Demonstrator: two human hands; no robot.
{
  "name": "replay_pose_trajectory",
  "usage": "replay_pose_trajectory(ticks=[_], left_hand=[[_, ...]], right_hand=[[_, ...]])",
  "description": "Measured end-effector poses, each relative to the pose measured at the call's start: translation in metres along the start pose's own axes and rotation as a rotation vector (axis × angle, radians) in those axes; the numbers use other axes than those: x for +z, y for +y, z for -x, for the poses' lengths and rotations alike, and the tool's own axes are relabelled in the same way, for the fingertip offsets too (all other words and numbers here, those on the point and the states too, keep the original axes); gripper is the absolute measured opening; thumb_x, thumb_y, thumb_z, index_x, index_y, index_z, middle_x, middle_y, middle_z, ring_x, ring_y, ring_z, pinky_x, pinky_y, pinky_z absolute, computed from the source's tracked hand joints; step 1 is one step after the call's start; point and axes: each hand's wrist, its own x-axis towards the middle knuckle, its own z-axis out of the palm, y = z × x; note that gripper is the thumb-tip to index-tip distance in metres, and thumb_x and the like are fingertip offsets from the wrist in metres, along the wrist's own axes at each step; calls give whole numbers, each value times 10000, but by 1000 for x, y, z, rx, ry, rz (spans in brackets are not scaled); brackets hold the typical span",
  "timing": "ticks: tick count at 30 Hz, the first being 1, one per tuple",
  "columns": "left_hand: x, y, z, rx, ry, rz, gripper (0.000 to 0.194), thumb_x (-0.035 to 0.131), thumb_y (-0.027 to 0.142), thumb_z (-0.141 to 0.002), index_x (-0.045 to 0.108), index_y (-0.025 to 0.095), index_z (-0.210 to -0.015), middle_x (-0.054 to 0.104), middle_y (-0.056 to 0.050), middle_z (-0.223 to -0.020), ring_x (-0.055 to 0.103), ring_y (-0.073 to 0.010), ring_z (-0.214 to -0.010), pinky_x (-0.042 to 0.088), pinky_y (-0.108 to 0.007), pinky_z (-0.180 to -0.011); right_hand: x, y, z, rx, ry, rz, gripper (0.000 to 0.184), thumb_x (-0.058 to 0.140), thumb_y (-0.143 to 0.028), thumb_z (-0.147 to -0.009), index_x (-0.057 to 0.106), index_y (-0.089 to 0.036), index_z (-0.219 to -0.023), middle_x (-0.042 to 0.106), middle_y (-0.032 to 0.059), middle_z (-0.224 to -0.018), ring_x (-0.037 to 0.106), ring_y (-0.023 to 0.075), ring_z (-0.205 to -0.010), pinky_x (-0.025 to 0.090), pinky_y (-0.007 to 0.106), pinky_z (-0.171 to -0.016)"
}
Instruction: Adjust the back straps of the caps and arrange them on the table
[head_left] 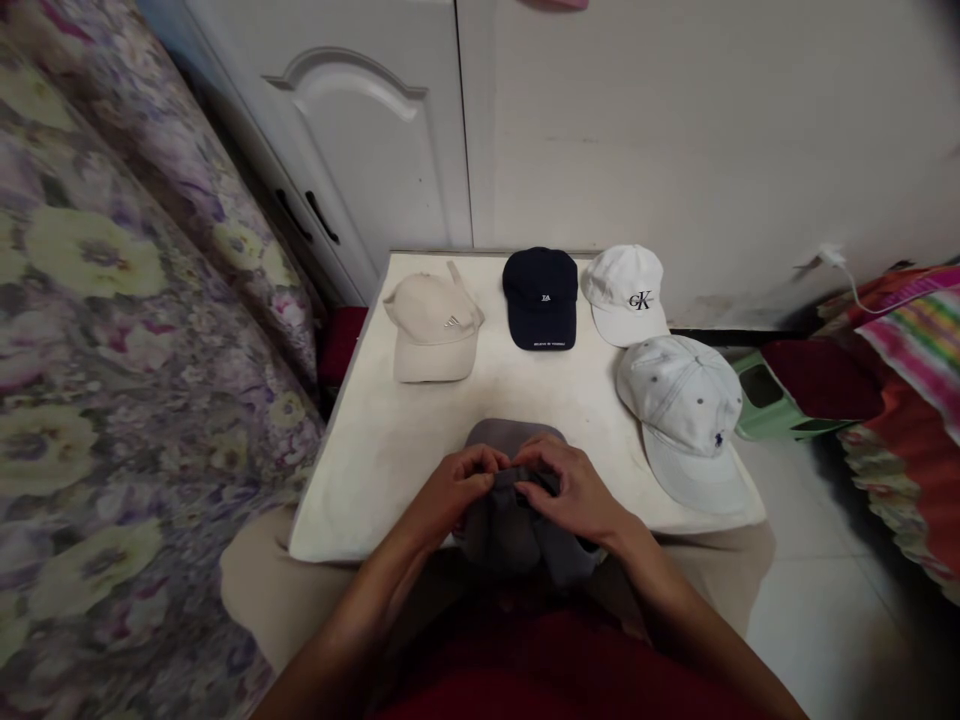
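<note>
My left hand (pixel 469 482) and right hand (pixel 570 492) are close together in front of my body, each pinched, thumb against fingers, on a dark grey fabric baseball cap (pixel 501 535). Grip point: a narrow dark band (pixel 511 478) of that cap, held between the two sets of fingertips; fine detail there is partly hidden by my fingers. Cap position: at the near edge of the pale cream-covered rectangular table (pixel 352 480), brim pointing away from me, crown toward my lap. Four other caps lie on the table, all apart from my hands. Right side, nearest: a large pale grey-white cloth cap (pixel 679 400) with a small dark emblem, brim angled toward me. Just beyond it, a white cloth cap (pixel 622 285) with black "CK" lettering. Beside that, near the far edge, a navy blue cap (pixel 538 285) with small white lettering. Left: a beige cap (pixel 433 325), its strap end sticking up behind. Outward: white panelled cabinet door (pixel 360 150) ahead, floral curtain (pixel 97 300) at left, green plastic stool (pixel 772 400) with dark red top at right.
</note>
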Motion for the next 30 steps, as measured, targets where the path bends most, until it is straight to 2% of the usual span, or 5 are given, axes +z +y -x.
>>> replay_pose_trajectory(ticks=[13,20,30], left_hand=[[-8,-5,1,20,-86,88,191,669,300,-696,537,164,-718,608,-58,-1015,524,-123,-718,353,-191,-509],[-9,-1,3,24,-118,17,213,662,326,-722,523,164,-718,584,-57,-1037,487,-97,-651,321,-174,-451],[-11,-1,5,80,-148,-15,241,666,367,-739,524,172,-735,604,-62,-1061,508,-116,-709,354,-196,-508]], right_hand=[[-4,-2,-1,-16,-40,-36,215,654,-99,-790,645,-219,-968,625,36,-979,614,188,-896,499,332,-784],[-5,-5,-2,-32,-40,-27,212,654,-93,-780,640,-213,-955,631,34,-964,610,189,-885,491,333,-779],[-10,-7,-1,-40,-61,-16,218,658,-92,-784,636,-213,-964,634,34,-970,608,188,-888,488,337,-787]])
